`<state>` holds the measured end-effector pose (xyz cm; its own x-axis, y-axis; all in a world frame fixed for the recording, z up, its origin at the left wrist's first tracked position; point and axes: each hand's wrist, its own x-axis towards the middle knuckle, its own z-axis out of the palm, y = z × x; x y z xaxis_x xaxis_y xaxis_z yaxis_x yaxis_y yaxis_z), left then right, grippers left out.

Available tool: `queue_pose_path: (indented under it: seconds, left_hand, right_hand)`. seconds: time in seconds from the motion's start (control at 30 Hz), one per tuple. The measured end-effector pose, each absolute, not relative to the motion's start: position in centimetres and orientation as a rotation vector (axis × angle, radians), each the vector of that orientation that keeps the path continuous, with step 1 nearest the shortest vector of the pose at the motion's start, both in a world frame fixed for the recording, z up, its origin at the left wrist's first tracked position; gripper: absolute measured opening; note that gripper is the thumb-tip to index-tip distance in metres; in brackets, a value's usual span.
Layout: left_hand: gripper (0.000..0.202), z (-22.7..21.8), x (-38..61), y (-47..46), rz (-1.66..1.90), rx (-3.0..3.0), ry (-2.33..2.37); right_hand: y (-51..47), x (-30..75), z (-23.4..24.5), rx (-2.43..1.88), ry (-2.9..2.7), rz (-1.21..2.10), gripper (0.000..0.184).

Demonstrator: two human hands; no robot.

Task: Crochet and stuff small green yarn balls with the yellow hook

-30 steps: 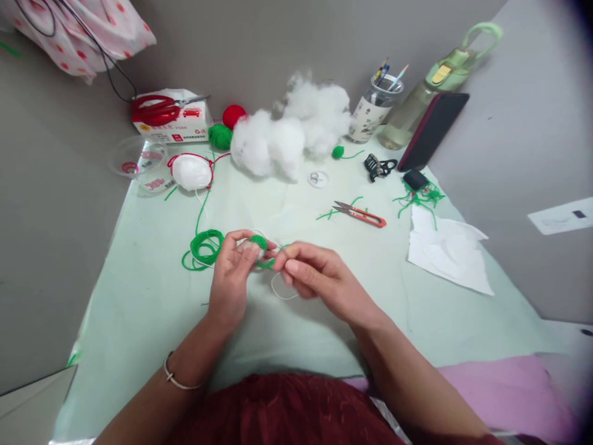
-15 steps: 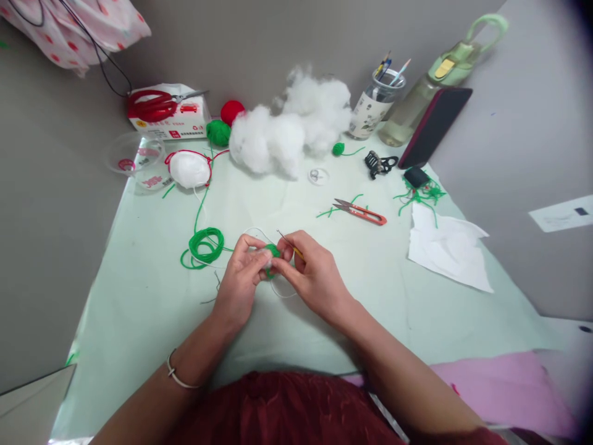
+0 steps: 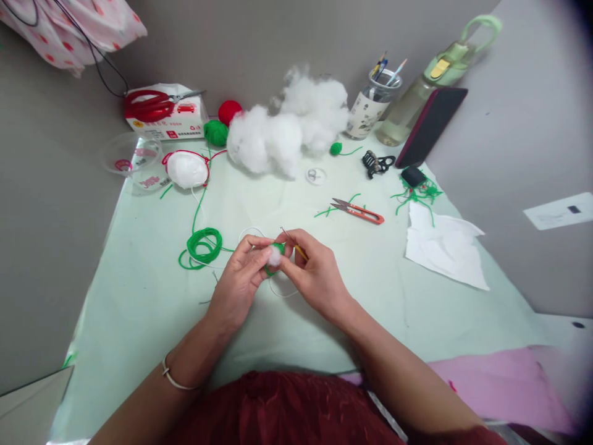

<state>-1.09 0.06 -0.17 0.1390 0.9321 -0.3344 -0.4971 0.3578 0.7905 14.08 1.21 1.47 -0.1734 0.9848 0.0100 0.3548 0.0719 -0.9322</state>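
Note:
Between my hands, above the middle of the table, is a small green crochet piece (image 3: 278, 248) with a white fluffy tuft (image 3: 274, 256) of stuffing at its near side. My left hand (image 3: 241, 272) is closed, pinching the piece from the left. My right hand (image 3: 317, 272) is closed around a crochet hook (image 3: 301, 252) with a yellow handle, its thin metal tip pointing up and left. The right thumb and fingertips also touch the piece. White yarn loops out beside the hands. A loose coil of green yarn (image 3: 204, 245) lies left of them.
White stuffing (image 3: 278, 136) is heaped at the back. Orange-handled thread snips (image 3: 359, 211) lie right of centre among green yarn scraps. A white yarn ball (image 3: 188, 169) sits at left. A phone (image 3: 430, 127) leans against a water bottle (image 3: 405, 105). Crumpled white paper (image 3: 442, 247) lies at right.
The white tuft now shows more between my fingertips, at the near side of the green piece. Both hands stay close together, and the hook remains in my right hand.

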Motion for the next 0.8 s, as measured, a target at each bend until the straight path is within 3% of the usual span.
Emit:
queue_pose_path:
  seconds: [0.37, 0.8]
  left_hand:
    - [0.019, -0.5, -1.0, -0.1, 1.241, 0.753, 1.053]
    - [0.027, -0.5, -1.2, -0.2, 1.164, 0.708, 0.993]
  right_hand:
    - [1.9, 15.0, 2.4, -1.179, -1.461, 1.509, 0.018]
    - [1.7, 14.5, 1.8, -1.27, -1.348, 1.392, 0.012]
